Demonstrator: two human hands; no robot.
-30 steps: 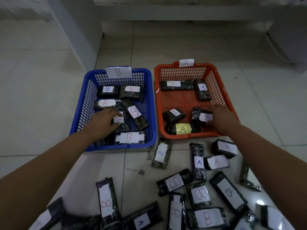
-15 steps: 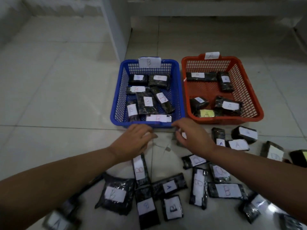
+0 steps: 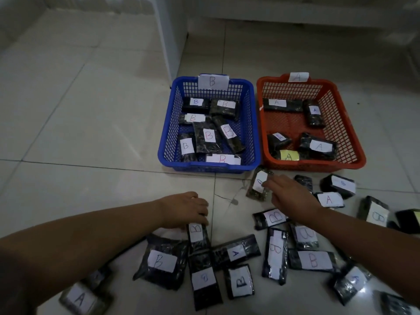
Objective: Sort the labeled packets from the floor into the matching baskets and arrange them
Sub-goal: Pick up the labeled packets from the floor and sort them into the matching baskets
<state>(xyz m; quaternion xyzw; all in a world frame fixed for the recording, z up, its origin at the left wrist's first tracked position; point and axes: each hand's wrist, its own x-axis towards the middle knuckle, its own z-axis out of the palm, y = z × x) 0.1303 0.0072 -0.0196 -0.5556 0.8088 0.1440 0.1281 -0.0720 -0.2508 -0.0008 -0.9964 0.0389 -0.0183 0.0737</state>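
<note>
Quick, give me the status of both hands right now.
Left hand: fingers curled onto a black plastic packet labeled B on the floor.
Right hand: pinching a black plastic packet with a white label.

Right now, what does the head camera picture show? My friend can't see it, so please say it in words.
A person's left hand rests on a packet marked B on the tiled floor, while the right hand touches a packet just in front of the baskets. Behind stand a blue basket labeled B and an orange basket labeled A, each holding matching packets.
</note>
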